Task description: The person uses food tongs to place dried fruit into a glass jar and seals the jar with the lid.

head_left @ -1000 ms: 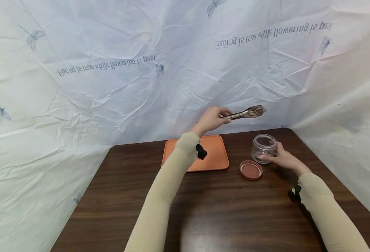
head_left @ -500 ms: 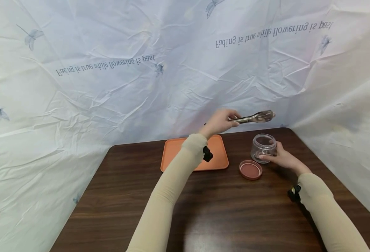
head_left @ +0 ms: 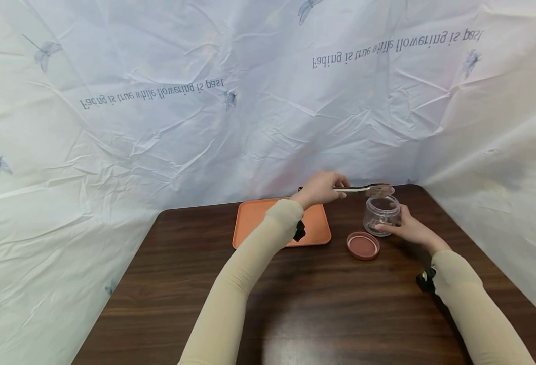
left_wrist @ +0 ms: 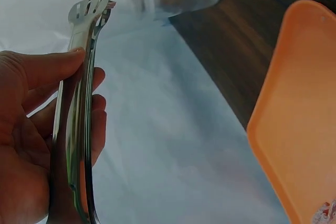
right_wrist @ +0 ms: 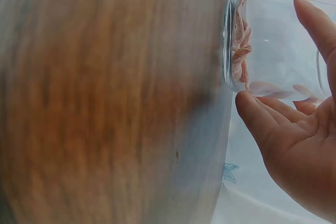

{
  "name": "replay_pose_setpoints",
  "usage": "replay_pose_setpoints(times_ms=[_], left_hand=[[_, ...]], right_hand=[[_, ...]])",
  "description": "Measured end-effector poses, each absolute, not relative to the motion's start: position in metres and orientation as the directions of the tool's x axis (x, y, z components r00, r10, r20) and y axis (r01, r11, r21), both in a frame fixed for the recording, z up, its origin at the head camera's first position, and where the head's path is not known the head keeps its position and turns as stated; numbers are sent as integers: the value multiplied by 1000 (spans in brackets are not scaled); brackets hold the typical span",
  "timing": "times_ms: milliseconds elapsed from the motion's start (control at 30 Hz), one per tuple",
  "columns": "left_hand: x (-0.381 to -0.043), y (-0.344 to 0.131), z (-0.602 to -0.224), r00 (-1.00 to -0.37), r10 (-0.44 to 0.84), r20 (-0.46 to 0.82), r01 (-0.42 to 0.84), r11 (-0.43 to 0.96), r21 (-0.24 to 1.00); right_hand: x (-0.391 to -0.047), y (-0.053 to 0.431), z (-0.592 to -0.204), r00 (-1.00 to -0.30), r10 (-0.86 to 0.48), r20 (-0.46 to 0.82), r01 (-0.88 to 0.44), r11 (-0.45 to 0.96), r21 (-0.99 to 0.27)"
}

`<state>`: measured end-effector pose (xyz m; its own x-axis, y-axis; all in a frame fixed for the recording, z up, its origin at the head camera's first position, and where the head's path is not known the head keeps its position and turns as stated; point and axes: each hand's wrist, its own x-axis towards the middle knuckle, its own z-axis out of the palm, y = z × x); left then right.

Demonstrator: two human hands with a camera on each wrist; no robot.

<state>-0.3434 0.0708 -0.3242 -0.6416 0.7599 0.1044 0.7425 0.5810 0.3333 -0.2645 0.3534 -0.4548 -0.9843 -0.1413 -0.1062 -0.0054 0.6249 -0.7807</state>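
Note:
My left hand (head_left: 320,189) grips a pair of metal tongs (head_left: 354,189) held almost level, their tips at the far side of the jar's mouth. In the left wrist view a small reddish bit (left_wrist: 111,4) shows at the tips of the tongs, too little of it visible to name. The clear jar (head_left: 379,219) stands uncapped on the table, and my right hand (head_left: 411,230) holds it from the right with thumb and fingers around its side. Crumpled pinkish pieces (right_wrist: 241,45) lie at the jar's bottom in the right wrist view.
A reddish-brown lid (head_left: 362,246) lies in front of the jar. Left of it is an orange tray (head_left: 315,230), partly behind my left arm; a small pale-and-red piece (left_wrist: 325,213) lies on it. A white printed sheet (head_left: 268,116) hangs behind the dark wooden table (head_left: 195,284).
The tongs in my left hand have moved right and then down, from high above the table to the jar's mouth. My right hand and the jar have stayed in place.

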Motion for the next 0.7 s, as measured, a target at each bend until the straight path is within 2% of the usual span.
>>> replay_pose_setpoints(times_ms=[267,567,700], left_hand=[[-345,73,-332,-639,764,84,749,594,296],[-341,75,-329,-657,751,65,728,611,311],[-340,75,-329,-662,747,59,723,616,314]], right_hand=[[-263,353,-453,-983,-138,-125,12,623,-782],[-266,356,-456,-986,-152,-66,-43,622,-781],[-266,356,-456,-985,-154,-80,-34,622,-782]])
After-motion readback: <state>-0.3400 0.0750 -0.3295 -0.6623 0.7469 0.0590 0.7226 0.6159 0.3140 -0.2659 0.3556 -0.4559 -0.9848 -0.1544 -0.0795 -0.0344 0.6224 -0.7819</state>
